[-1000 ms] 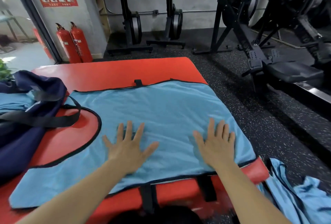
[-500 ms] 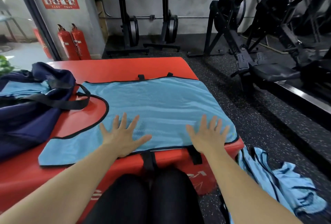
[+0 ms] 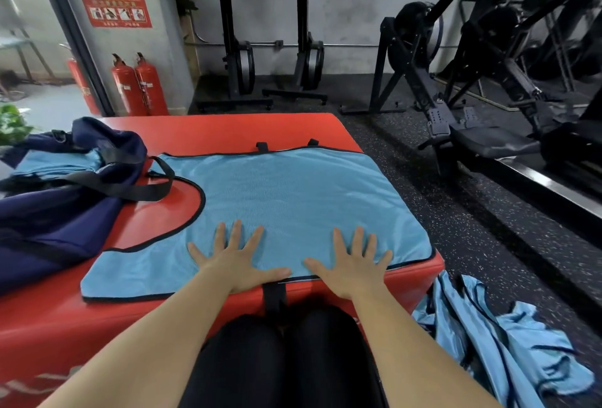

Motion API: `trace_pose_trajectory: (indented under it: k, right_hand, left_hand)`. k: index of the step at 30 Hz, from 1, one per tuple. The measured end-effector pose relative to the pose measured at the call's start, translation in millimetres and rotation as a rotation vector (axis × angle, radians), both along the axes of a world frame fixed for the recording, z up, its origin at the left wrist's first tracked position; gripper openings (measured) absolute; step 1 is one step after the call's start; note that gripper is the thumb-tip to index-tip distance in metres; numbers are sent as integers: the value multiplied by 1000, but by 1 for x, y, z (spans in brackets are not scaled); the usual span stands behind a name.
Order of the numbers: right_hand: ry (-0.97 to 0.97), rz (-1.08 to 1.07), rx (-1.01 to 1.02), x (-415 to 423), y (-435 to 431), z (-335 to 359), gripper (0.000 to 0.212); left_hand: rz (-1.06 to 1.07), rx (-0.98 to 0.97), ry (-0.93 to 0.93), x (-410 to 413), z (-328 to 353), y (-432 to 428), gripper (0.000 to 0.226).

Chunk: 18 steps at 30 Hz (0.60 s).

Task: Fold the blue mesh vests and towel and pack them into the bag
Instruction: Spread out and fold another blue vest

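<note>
A blue mesh vest [image 3: 293, 199] with black trim lies spread flat on the red padded box [image 3: 228, 129]. My left hand [image 3: 236, 259] and my right hand [image 3: 353, 261] rest flat on its near edge, fingers straight and spread. At the left sits the open navy bag [image 3: 62, 212], with folded blue cloth [image 3: 55, 165] inside it. More blue vests [image 3: 495, 339] lie in a crumpled heap on the floor at the lower right.
Rowing machines [image 3: 472, 91] stand on the dark speckled floor to the right and at the back wall. Two red fire extinguishers [image 3: 136, 85] stand by the pillar at the left. My knees [image 3: 283, 355] are against the box's front.
Both hands slid back toward me over the vest, from its middle to its near edge, and now lie closer together. The view pulled back, so my knees show.
</note>
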State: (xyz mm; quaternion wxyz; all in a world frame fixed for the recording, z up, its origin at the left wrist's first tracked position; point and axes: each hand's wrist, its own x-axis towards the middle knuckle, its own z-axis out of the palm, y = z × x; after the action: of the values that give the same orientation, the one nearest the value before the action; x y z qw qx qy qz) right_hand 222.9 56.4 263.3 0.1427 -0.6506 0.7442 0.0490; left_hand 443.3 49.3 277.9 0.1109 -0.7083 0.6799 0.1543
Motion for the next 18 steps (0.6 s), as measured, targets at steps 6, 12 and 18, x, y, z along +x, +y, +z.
trace_pose_trajectory:
  k: [6,12,18]
  right_hand:
    - [20,-45,102,5,-2,12,103]
    - [-38,37,17,59,-1,22,95]
    - [-59,180,27,134,3,26,93]
  left_hand:
    - [-37,37,18,3,7,0,114]
    - [-31,-80,-11,44,11,2,104]
    - [40,-53,12,100,7,19,108]
